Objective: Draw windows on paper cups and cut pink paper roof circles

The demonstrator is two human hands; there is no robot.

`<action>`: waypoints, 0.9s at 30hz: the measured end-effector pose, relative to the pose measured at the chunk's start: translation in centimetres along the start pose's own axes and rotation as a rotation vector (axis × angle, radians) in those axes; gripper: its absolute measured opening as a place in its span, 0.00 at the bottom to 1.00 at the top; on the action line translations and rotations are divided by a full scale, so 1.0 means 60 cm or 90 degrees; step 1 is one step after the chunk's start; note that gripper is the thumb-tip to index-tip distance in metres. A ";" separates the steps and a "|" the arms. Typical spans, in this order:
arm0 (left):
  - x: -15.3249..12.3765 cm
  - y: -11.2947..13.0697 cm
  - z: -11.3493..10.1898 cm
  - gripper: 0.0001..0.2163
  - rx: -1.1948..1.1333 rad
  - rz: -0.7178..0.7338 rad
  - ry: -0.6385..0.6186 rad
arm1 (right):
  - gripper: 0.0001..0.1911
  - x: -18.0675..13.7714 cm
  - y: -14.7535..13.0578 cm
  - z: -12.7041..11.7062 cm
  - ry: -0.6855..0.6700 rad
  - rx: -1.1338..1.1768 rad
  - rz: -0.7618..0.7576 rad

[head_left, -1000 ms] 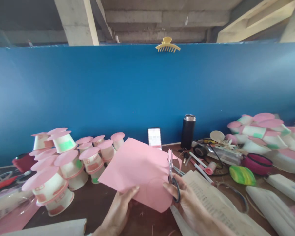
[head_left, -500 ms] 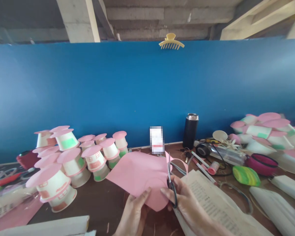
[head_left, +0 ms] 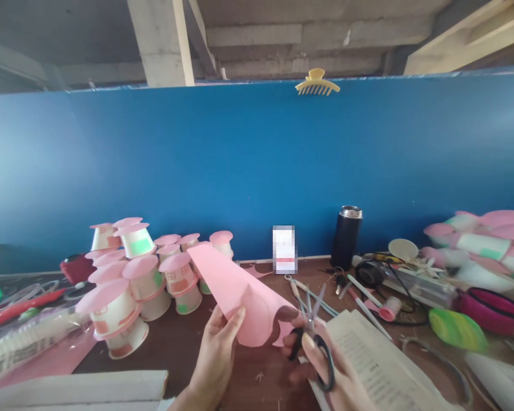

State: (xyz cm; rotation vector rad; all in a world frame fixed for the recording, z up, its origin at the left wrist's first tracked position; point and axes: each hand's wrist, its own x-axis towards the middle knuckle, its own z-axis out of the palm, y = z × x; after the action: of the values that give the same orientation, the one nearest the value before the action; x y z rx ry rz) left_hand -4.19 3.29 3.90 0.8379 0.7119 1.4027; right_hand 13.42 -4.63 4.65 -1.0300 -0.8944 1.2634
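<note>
Pinched between the thumb and fingers of my left hand point(head_left: 216, 348) is a sheet of pink paper point(head_left: 240, 285), tilted up over the table. Its near edge is cut in a curve, and a faint round outline shows on it. My right hand point(head_left: 325, 359) has its fingers in the black handles of a pair of scissors point(head_left: 312, 319). The blades are spread and point away from me, just right of the paper and apart from its main part. A pink offcut point(head_left: 285, 332) lies beside the scissors.
Stacked paper cups with pink discs point(head_left: 111, 302) stand at left; more cups point(head_left: 484, 245) pile up at right. A black flask point(head_left: 346, 238) stands against the blue partition point(head_left: 240, 154). Printed paper point(head_left: 368, 348), markers point(head_left: 368, 305) and a magenta pouch point(head_left: 490, 308) are on the right.
The scissors have come away from the paper's right edge, moved slightly right, and their blades have spread. My left hand has turned and tilted the sheet. The camera view has shifted left.
</note>
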 end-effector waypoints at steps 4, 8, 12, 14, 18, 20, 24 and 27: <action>0.004 -0.002 -0.005 0.21 0.041 0.039 0.042 | 0.24 -0.021 -0.012 0.004 0.027 -0.122 -0.190; 0.002 0.005 -0.003 0.23 0.060 0.064 0.055 | 0.24 -0.014 0.006 0.005 -0.110 -0.175 -0.065; -0.003 0.015 0.002 0.25 0.089 0.079 0.088 | 0.27 0.004 0.025 -0.002 -0.223 -0.143 0.101; -0.003 0.017 0.004 0.25 0.092 0.089 0.099 | 0.28 0.008 0.021 -0.006 -0.252 -0.131 0.125; -0.002 0.018 0.003 0.25 0.098 0.102 0.124 | 0.29 0.009 0.006 -0.010 -0.332 -0.142 0.104; -0.002 0.017 0.001 0.26 0.100 0.103 0.123 | 0.30 0.009 0.007 -0.008 -0.340 -0.127 0.116; -0.005 0.005 -0.005 0.27 0.117 0.094 0.097 | 0.26 0.013 0.020 -0.005 -0.191 0.072 0.194; -0.011 -0.008 -0.004 0.26 0.142 0.083 0.058 | 0.26 0.020 0.022 -0.007 -0.100 0.165 0.205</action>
State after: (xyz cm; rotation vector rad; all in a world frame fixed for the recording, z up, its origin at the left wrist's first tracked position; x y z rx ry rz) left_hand -4.20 2.67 3.34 1.0141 0.9089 1.5039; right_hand 13.54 -3.46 3.25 -0.8994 -0.6750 1.7022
